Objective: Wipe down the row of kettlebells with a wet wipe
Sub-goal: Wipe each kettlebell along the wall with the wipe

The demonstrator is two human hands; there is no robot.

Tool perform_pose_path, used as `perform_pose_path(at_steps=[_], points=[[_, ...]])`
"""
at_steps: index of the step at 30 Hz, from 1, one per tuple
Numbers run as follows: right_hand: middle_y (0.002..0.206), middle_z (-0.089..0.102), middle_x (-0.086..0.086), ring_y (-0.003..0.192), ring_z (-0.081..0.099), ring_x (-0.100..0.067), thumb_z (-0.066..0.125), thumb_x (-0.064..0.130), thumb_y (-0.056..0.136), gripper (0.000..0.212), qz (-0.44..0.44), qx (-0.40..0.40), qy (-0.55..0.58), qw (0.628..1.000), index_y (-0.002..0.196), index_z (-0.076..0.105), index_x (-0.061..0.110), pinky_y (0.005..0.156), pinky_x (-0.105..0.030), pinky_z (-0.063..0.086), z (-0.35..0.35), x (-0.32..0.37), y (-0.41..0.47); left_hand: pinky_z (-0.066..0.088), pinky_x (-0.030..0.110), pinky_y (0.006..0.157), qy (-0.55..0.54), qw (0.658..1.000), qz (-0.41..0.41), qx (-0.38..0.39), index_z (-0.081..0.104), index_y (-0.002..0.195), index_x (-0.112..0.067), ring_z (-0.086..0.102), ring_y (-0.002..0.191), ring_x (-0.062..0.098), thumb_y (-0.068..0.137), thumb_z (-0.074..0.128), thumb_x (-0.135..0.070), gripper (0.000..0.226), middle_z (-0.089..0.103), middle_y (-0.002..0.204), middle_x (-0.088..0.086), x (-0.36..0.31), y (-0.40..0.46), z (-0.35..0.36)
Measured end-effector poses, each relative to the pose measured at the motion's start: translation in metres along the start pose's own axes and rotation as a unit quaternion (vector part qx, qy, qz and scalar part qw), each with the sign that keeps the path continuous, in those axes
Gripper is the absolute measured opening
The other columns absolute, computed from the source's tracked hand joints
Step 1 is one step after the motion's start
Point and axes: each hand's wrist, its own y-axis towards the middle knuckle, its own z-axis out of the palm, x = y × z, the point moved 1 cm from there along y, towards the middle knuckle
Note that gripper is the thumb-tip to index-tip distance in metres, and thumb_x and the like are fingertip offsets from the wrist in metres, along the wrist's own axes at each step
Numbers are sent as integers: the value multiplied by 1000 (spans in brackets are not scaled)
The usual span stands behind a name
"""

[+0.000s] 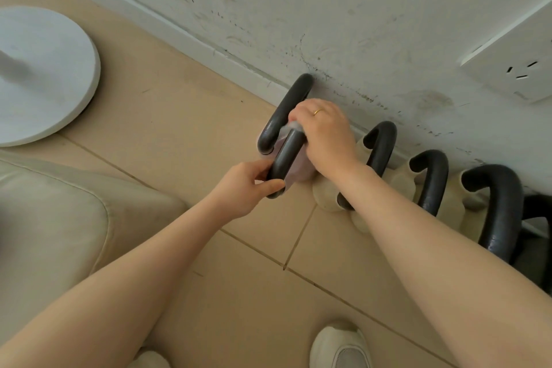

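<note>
A row of kettlebells with black handles stands along the wall's foot. My left hand (248,187) grips the near end of the black handle of a pinkish kettlebell (285,158). My right hand (324,131) pinches a crumpled white wet wipe (291,126) against the far end of that same handle. Just behind stands another black handle (291,107). To the right stand beige kettlebells (328,191) with black handles (380,143), (433,179), (501,206); my right forearm covers part of the nearest one.
A round white base (44,75) with a blurred pole lies on the tiled floor at left. A beige cushion (59,218) sits at lower left. A white wall socket (513,57) is at upper right. My shoe (340,346) is at the bottom.
</note>
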Motion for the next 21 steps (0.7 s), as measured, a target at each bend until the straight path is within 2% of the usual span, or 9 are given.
perform_pose_path(at_steps=[3,5,8,10,14,16,17,19,21], points=[[90,71,-6,99,64,-29,44,10,82,25,-174,-13,-163,971,83,68,14,101,-40,39,12,1,-12,42,14,69,0,1000,1,-8,65,101,-13,59,79,10,88,60,-19,16,70,96,2,-5,2,4],[91,70,-3,102,64,-26,48,10,85,20,-219,25,-232,947,85,66,18,106,-40,37,16,-1,-16,43,23,68,2,1000,-2,-13,64,97,-9,57,76,14,88,59,-20,16,70,96,7,-11,4,6],[98,70,-7,108,61,-28,41,13,85,26,-147,72,-259,952,91,66,14,107,-43,37,8,-3,-13,33,23,54,0,1000,-9,-22,60,78,-14,41,53,8,88,58,-24,15,57,69,1,-19,9,10],[103,69,-13,114,59,-32,32,17,83,39,-79,100,-238,963,95,67,8,106,-45,36,5,2,-12,30,23,53,-16,999,-15,-31,60,77,-9,37,52,10,88,58,-25,19,47,60,-2,-24,12,13],[99,71,-12,117,58,-30,30,9,80,41,-138,79,-234,959,91,69,7,104,-41,39,13,5,-22,33,24,53,-44,998,-14,-48,61,84,1,39,53,12,88,59,-26,27,53,65,5,-30,17,18],[109,69,-11,125,52,-27,32,7,82,39,-141,59,-239,959,99,67,8,107,-37,35,8,-3,-24,32,24,52,-41,998,-12,-53,57,79,2,37,53,12,88,59,-26,30,49,64,5,-32,17,22],[121,63,-12,131,45,-27,35,6,84,37,-119,56,-223,966,108,64,7,111,-35,29,5,-5,-26,32,26,53,-42,997,-8,-58,55,76,3,36,54,13,87,60,-26,32,47,63,5,-33,18,24],[149,35,-11,143,20,-24,39,4,92,42,-26,76,-138,987,133,44,4,114,-30,9,0,-7,-28,31,29,55,-56,996,-3,-68,50,69,-1,35,55,14,86,60,-25,31,44,60,4,-38,21,29],[156,18,-5,146,6,-17,35,0,95,48,87,84,5,993,143,30,7,113,-23,3,-6,-5,-28,30,30,55,-61,996,-3,-72,45,63,-7,34,55,15,85,59,-22,30,42,57,2,-44,27,32]])
